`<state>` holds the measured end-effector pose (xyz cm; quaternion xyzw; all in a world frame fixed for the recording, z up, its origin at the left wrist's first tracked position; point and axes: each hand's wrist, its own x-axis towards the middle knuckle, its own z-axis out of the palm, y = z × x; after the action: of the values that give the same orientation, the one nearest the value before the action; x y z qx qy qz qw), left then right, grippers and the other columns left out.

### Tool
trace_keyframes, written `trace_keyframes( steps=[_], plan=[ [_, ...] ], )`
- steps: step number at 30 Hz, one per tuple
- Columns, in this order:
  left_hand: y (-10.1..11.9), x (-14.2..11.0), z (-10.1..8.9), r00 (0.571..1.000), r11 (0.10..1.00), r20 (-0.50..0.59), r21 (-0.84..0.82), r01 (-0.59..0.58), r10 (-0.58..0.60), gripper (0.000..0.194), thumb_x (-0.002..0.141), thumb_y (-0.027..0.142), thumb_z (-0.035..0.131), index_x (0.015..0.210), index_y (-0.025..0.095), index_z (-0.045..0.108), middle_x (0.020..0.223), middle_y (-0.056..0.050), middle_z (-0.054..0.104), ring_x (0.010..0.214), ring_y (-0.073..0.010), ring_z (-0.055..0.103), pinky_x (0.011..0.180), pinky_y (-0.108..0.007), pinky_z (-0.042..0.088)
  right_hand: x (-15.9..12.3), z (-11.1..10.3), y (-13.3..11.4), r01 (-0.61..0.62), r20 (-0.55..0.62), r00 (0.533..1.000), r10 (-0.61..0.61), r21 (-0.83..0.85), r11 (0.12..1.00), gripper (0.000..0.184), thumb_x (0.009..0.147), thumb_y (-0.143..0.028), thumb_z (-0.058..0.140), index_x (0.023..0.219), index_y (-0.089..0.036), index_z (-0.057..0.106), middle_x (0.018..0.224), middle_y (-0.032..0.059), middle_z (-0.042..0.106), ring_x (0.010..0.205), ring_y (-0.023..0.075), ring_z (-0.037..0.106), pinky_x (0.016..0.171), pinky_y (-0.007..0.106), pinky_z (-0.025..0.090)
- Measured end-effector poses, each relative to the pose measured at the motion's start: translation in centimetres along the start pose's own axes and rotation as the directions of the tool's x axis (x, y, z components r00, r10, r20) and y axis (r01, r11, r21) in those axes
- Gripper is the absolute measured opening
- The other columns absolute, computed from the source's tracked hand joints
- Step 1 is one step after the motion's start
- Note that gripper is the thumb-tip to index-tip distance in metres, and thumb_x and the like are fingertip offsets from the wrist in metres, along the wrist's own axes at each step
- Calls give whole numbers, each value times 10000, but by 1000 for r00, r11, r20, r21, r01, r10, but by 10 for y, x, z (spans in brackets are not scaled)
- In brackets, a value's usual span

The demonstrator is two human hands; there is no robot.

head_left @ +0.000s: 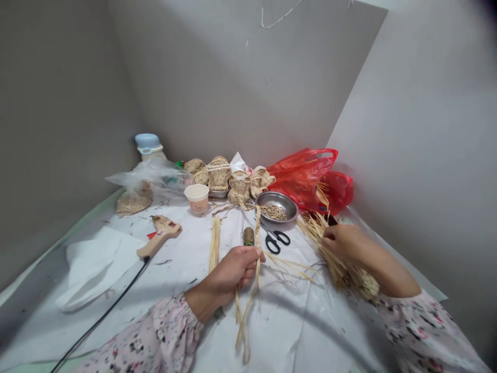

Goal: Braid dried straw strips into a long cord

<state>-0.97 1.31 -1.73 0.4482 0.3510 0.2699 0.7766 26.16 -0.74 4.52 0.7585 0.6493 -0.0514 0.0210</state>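
Observation:
My left hand point(243, 264) pinches a straw braid point(258, 228) near the middle of the table. The plaited part runs away from me to the metal bowl, while loose straw strands hang below my fingers and fan out to the right. Over at the right, my right hand point(344, 246) has its fingers closed at a bundle of raffia straw point(341, 272); which strands it grips is hidden. Black-handled scissors point(274, 242) and a spool of thread point(249, 237) lie just beyond my left hand. A flat bunch of straw strips point(215, 243) is on its left.
A glue gun point(161, 238) with a black cord lies left, near white paper point(101, 259). Along the back stand a paper cup point(197, 199), woven straw pieces point(219, 175), a metal bowl point(290, 215) holding straw bits, a red plastic bag point(303, 176) and a blue-lidded bottle point(148, 142).

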Motion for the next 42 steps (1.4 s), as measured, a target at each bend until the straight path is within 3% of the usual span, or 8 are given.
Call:
trace_keyframes(
  steps=[3, 7, 11, 14, 19, 24, 35, 42],
  plan=[
    [-1, 1, -1, 1000, 1000, 5, -20, -2, 2, 253, 780, 396, 567, 736, 153, 513, 501, 119, 184, 426, -41, 80, 368, -165, 87, -2, -6, -2, 91, -125, 990, -66, 211, 973, 240, 774, -326, 466, 645, -186, 613, 618, 39, 628, 540, 144, 533, 511, 245, 330],
    [0, 1, 0, 1000, 1000, 3, -24, 3, -3, 258, 777, 399, 572, 733, 153, 510, 500, 120, 191, 422, -41, 81, 365, -166, 89, -6, -9, -20, 141, -157, 986, -63, 561, 816, 220, 795, -356, 468, 715, -184, 580, 532, -7, 574, 466, 118, 515, 481, 228, 365],
    [1, 0, 1, 1000, 1000, -8, -17, 1, -1, 257, 771, 397, 575, 724, 153, 510, 496, 119, 196, 417, -41, 88, 367, -163, 98, -7, 2, -51, 260, -269, 962, -54, 830, 494, 164, 812, -330, 488, 814, -171, 527, 717, 37, 627, 575, 134, 590, 510, 235, 449],
    [3, 0, 2, 1000, 1000, 7, -22, 4, -4, 262, 773, 401, 575, 716, 155, 504, 491, 120, 197, 414, -40, 85, 366, -165, 100, -12, 21, -76, 492, -509, 861, -16, 823, 286, 137, 864, -312, 458, 904, -186, 496, 953, 82, 597, 753, 158, 615, 620, 284, 508],
    [4, -1, 3, 999, 998, 32, -66, -22, 24, 278, 772, 371, 580, 648, 174, 429, 488, 119, 203, 403, -35, 86, 365, -168, 95, -29, 57, -100, 747, -776, 603, -185, 468, 471, 114, 839, -149, 481, 914, -205, 546, 1035, 94, 544, 995, 209, 547, 833, 388, 475],
    [4, -2, 4, 1000, 996, 10, -90, -27, 28, 273, 788, 384, 556, 670, 179, 419, 499, 117, 199, 407, -36, 89, 372, -164, 84, -39, 72, -105, 837, -795, 457, -399, 232, 497, 305, 810, -62, 463, 1063, -224, 518, 1090, 103, 576, 1014, 194, 568, 826, 356, 501],
    [-1, 5, 0, 994, 974, -20, -199, -108, 107, 265, 773, 325, 584, 667, 178, 392, 513, 109, 212, 419, -30, 128, 367, -145, 100, -39, 68, -105, 845, -749, 416, -516, 109, 524, 309, 797, -70, 480, 1066, -213, 531, 1114, 110, 615, 1073, 204, 566, 878, 384, 507],
    [6, -1, 6, 997, 992, -48, -112, -66, 61, 224, 770, 359, 573, 736, 155, 488, 508, 117, 192, 410, -31, 109, 369, -152, 83, -41, 70, -98, 782, -870, 352, -346, 70, 620, 388, 805, -41, 498, 1126, -256, 527, 1112, 114, 575, 1061, 215, 570, 857, 402, 522]
  ],
)
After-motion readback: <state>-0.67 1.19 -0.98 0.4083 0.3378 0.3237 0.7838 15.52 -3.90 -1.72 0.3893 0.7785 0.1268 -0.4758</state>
